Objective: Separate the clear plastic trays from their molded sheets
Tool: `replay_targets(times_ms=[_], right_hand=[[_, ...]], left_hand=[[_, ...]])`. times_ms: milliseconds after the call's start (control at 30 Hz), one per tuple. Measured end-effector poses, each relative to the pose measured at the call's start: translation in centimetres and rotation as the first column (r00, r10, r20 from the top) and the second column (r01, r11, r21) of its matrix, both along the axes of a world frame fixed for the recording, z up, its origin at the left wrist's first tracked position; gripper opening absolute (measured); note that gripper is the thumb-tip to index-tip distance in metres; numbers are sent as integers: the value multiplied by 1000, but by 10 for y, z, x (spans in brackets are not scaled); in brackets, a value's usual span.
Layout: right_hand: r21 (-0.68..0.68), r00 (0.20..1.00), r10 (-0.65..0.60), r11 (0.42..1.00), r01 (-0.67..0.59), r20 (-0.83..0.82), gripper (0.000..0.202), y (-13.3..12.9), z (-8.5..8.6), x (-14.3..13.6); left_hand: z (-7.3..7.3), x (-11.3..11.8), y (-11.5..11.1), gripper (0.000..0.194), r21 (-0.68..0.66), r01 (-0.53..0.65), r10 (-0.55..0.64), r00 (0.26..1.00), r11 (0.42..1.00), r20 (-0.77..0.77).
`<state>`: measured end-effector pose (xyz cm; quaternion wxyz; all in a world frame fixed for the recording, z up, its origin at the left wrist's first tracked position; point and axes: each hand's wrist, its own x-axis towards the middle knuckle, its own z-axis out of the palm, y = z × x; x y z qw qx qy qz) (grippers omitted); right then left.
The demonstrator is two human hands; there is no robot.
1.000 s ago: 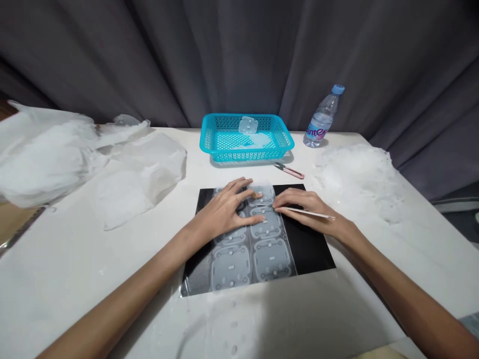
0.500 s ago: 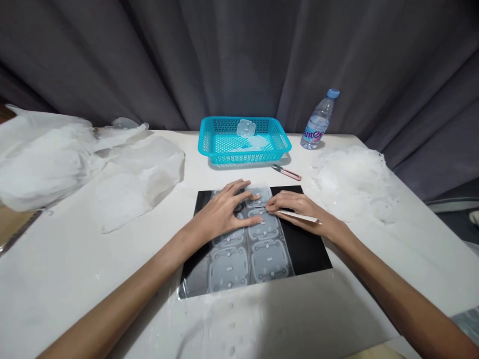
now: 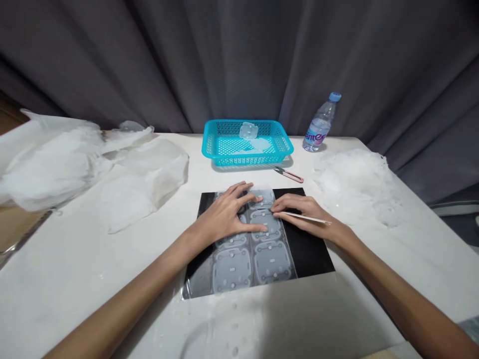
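Observation:
A clear plastic sheet (image 3: 272, 260) with several rounded-square moulded shapes lies on a black mat (image 3: 313, 259). My left hand (image 3: 229, 212) rests on the sheet with its fingers spread, the thumb and index finger on either side of one shape in the right column. My right hand (image 3: 297, 209) is closed round a slim white tool (image 3: 309, 218). Its thin metal tip points left, at the gap between the upper two shapes of that column. I cannot tell the tool's exact kind. The left hand hides part of the left column.
Behind the mat stands a blue basket (image 3: 247, 160) with clear moulded pieces in it. Pink-handled thread snips (image 3: 290, 174) lie before it, and a water bottle (image 3: 318, 127) stands to its right. White plastic bags (image 3: 145, 174) fill the left; a translucent pile (image 3: 359, 184) lies right.
The view has shifted slightly, so everything sits a little further right and lower. My right hand has slid slightly rightward with the tool, which has turned a little. My left hand stays put.

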<state>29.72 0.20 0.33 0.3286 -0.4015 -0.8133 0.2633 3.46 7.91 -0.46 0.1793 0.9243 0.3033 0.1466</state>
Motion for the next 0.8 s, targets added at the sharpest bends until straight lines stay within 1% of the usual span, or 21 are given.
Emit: replay_targets(times_ms=[200, 367, 533, 633, 700, 800], right_hand=[[16, 999, 21, 1000, -21, 34, 14, 3, -7, -5], [31, 999, 19, 999, -21, 42, 16, 5, -6, -2], [63, 989, 86, 994, -94, 117, 19, 8, -5, 2], [55, 985, 92, 993, -101, 143, 19, 7, -1, 6], [47, 990, 81, 995, -87, 116, 18, 2, 6, 8], [39, 1000, 2, 999, -3, 31, 13, -7, 17, 6]], left_hand=[[-5, -1, 0, 87, 21, -6, 5, 999, 1000, 31], [-11, 1, 1, 69, 42, -36, 34, 998, 998, 54], [-10, 2, 2, 69, 44, -19, 18, 999, 999, 27], [-11, 1, 2, 70, 66, -22, 20, 999, 998, 27], [-13, 0, 1, 68, 91, -26, 23, 999, 995, 32], [-14, 0, 0, 68, 103, -26, 23, 999, 994, 28]])
